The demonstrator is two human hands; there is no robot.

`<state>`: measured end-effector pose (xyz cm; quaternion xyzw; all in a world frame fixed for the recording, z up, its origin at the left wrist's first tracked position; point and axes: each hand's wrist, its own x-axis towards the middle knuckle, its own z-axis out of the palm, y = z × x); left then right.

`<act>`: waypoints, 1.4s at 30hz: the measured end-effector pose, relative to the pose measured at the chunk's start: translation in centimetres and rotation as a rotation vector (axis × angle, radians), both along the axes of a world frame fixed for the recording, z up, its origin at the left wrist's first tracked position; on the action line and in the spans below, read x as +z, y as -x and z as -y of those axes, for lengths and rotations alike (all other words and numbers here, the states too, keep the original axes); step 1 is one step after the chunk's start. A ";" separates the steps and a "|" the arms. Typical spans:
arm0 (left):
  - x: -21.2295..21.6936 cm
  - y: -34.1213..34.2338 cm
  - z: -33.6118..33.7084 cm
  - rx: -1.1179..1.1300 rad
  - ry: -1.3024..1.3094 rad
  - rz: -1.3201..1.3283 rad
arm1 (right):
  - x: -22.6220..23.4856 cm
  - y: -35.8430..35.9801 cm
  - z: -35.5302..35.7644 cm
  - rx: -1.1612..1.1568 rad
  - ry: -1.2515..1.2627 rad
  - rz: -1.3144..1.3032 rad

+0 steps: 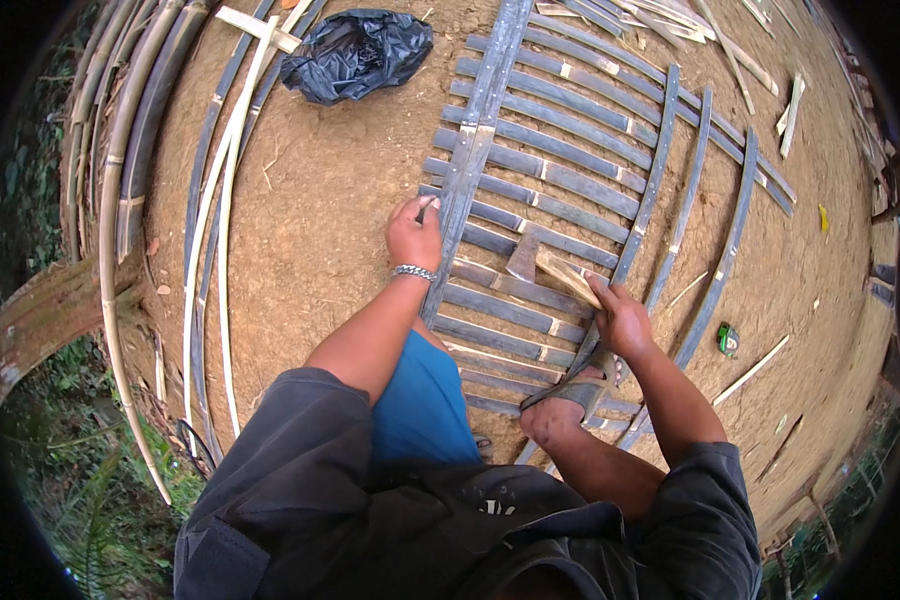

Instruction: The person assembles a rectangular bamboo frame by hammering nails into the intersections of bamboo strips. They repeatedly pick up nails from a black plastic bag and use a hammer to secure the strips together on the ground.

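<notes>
My right hand (625,320) is closed round the wooden handle of a hatchet (567,275). The hatchet's metal head (523,258) is over the slats of a bamboo lattice (575,185), which lies on the ground. My left hand (415,235), with a chain bracelet at its wrist, is at the lattice's left edge beside a long dark bamboo rail (462,180). Its fingers are pinched together near a slat end. A small dark bit shows at the fingertips, too small to name. My sandalled foot (570,400) rests on the lower right part of the lattice.
A black plastic bag (357,55) sits at the far left of the lattice. Long bamboo strips (227,230) and poles (120,130) lie to the left. Loose bamboo strips (725,240) and a green tape measure (728,340) are on the right. Offcuts (792,115) lie farther off.
</notes>
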<state>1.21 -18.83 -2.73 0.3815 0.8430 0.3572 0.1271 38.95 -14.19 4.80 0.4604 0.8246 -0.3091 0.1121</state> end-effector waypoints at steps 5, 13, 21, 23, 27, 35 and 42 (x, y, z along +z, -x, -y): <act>1.1 -3.2 -1.3 0.208 -0.018 0.506 | 0.4 0.3 1.2 -0.082 0.102 -0.060; 2.5 -5.4 1.8 0.011 0.195 0.729 | 2.2 0.0 1.9 -0.152 0.189 -0.124; 3.5 -5.2 2.0 -0.038 0.261 0.930 | 3.6 -0.9 1.7 -0.177 0.220 -0.129; 3.9 -5.9 2.5 -0.095 0.253 1.017 | 3.5 -1.6 1.6 -0.193 0.213 -0.160; 4.0 -5.5 2.8 -0.223 0.210 0.852 | 2.3 -2.4 1.9 -0.205 0.175 -0.222; 1.9 -4.8 1.5 0.208 -0.056 0.983 | 1.9 -1.8 1.9 -0.336 0.288 -0.269; 1.4 -4.2 1.3 0.318 -0.141 1.101 | 1.4 -1.1 2.4 -0.335 0.228 -0.307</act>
